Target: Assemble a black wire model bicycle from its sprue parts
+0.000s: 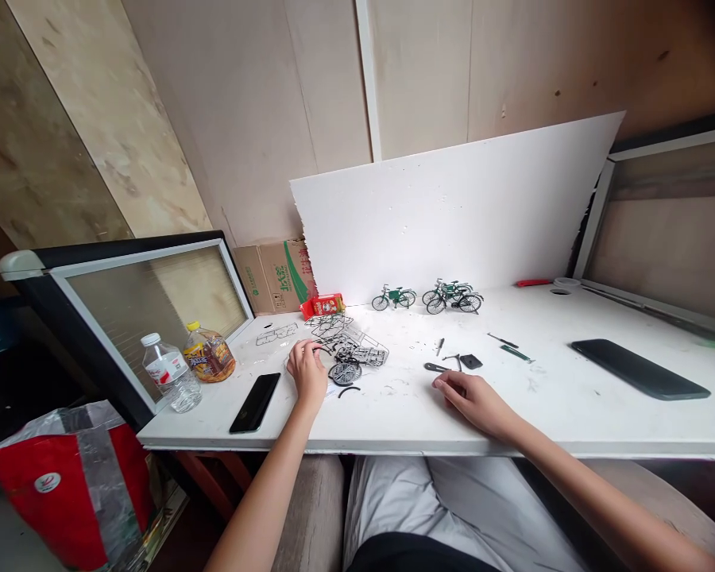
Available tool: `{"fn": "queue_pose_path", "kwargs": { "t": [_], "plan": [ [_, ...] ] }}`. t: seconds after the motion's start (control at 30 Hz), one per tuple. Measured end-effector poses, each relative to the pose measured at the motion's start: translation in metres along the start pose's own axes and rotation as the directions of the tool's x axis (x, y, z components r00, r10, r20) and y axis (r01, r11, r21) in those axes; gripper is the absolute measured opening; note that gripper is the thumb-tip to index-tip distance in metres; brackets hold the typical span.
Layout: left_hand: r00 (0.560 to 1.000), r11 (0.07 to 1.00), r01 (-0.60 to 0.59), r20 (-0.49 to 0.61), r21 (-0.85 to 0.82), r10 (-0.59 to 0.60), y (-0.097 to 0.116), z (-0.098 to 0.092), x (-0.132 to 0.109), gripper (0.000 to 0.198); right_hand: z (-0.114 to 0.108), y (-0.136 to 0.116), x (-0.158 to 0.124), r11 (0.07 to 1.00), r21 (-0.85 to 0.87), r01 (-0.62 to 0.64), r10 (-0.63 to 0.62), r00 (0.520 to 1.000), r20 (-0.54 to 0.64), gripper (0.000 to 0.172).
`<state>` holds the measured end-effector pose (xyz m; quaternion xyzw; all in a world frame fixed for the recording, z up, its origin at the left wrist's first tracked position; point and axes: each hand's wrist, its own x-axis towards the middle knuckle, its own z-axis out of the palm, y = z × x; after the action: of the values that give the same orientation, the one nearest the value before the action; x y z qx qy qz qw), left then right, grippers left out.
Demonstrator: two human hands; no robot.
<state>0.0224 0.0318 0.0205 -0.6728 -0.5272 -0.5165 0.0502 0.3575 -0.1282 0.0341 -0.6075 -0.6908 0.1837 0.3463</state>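
My left hand (308, 369) is at the left side of a pile of black model-bicycle parts (366, 353), its fingers curled down by thin black pieces. What its fingertips hold, if anything, is hidden. A spoked wheel assembly (345, 372) stands just to its right, with a small black curved strip (349, 390) in front. My right hand (473, 401) rests on the table, thumb and fingers drawn together; whether something small is between them I cannot make out. Just beyond its fingertips lie a dark-handled tool (436, 367) and a flat black piece (470, 361).
Green model bicycles (394, 298) (453, 296) stand along the white foam board (453, 214). Phones (255, 403) (640, 369) lie at both sides. Two bottles (171, 373) (208, 354) are on the left. A small screwdriver (503, 340) and a green-handled tool (515, 353) lie right of centre.
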Motion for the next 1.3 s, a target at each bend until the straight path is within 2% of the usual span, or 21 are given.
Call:
{"fn": "queue_pose_path", "kwargs": {
  "t": [0.13, 0.23, 0.3, 0.4, 0.5, 0.57, 0.7, 0.87, 1.13, 1.3],
  "plan": [
    [0.995, 0.997, 0.074, -0.076, 0.026, -0.071, -0.005, 0.001, 0.001, 0.018, 0.000, 0.001, 0.000, 1.000, -0.014, 0.011, -0.011, 1.000, -0.005, 0.041],
    [0.981, 0.988, 0.153, -0.124, 0.021, -0.149, -0.015, 0.004, 0.005, 0.017, 0.000, 0.001, 0.000, 1.000, -0.013, 0.007, -0.007, 1.000, -0.004, 0.041],
    [0.972, 0.987, 0.163, -0.169, -0.003, -0.162, -0.024, 0.003, 0.009, 0.019, 0.001, 0.002, -0.001, 1.000, -0.003, 0.004, -0.004, 1.000, -0.010, 0.042],
    [0.970, 0.998, 0.067, -0.236, -0.005, -0.066, -0.035, -0.008, 0.018, 0.021, 0.002, 0.004, -0.003, 1.000, 0.016, 0.007, -0.006, 1.000, -0.019, 0.041],
    [0.949, 0.998, -0.054, -0.312, -0.019, 0.046, -0.045, -0.028, 0.028, 0.019, 0.002, 0.005, -0.005, 1.000, 0.017, 0.001, 0.000, 1.000, -0.028, 0.040],
    [0.933, 0.994, -0.095, -0.353, -0.044, 0.074, -0.050, -0.041, 0.035, 0.017, 0.002, 0.004, -0.006, 1.000, 0.011, 0.000, 0.001, 0.999, -0.033, 0.040],
    [0.946, 0.981, -0.165, -0.298, -0.100, 0.129, -0.057, -0.058, 0.043, 0.015, 0.002, 0.004, -0.007, 1.000, -0.003, 0.000, 0.000, 0.999, -0.044, 0.040],
    [0.966, 0.953, -0.227, -0.172, -0.199, 0.194, -0.053, -0.062, 0.042, 0.014, 0.006, 0.010, -0.008, 0.998, -0.057, 0.023, -0.026, 0.998, -0.050, 0.039],
    [0.923, 0.927, -0.348, -0.224, -0.137, 0.314, -0.034, -0.086, 0.050, 0.010, 0.018, 0.016, -0.009, 0.956, -0.269, 0.116, -0.135, 0.989, -0.052, 0.036],
    [0.886, 0.887, -0.458, -0.114, -0.060, 0.449, -0.031, -0.089, 0.050, 0.011, 0.019, 0.012, -0.011, 0.947, -0.303, 0.110, -0.128, 0.991, -0.041, 0.036]
  ]
}}
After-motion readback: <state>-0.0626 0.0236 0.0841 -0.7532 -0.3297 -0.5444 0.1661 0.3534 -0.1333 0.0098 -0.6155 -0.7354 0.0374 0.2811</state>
